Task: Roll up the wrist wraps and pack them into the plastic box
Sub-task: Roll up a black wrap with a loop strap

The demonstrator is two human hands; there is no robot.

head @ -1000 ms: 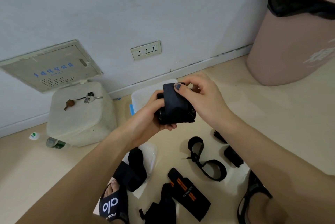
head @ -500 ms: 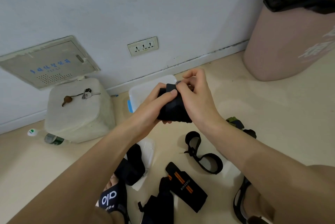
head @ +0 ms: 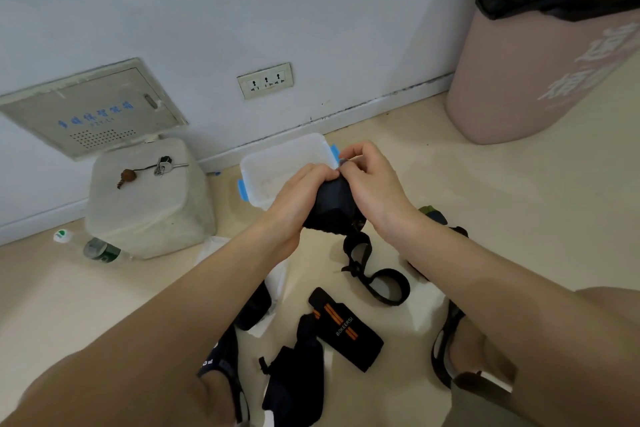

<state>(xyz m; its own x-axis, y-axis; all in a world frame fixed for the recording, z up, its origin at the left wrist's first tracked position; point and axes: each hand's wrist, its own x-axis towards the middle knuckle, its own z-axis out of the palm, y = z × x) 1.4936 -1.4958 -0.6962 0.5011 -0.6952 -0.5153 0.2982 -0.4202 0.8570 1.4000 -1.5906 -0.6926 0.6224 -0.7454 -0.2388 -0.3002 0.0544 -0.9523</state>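
Two curled hands, left hand (head: 300, 200) and right hand (head: 372, 184), clasp the rolled wrap (head: 329, 207).

A dark rolled wrist wrap (head: 330, 205) is held above the floor, just in front of an open, translucent white plastic box (head: 277, 167) with blue clips. On the floor nearer the viewer lie a flat black wrap with orange stripes (head: 346, 329) and a looped black strap (head: 374, 274).
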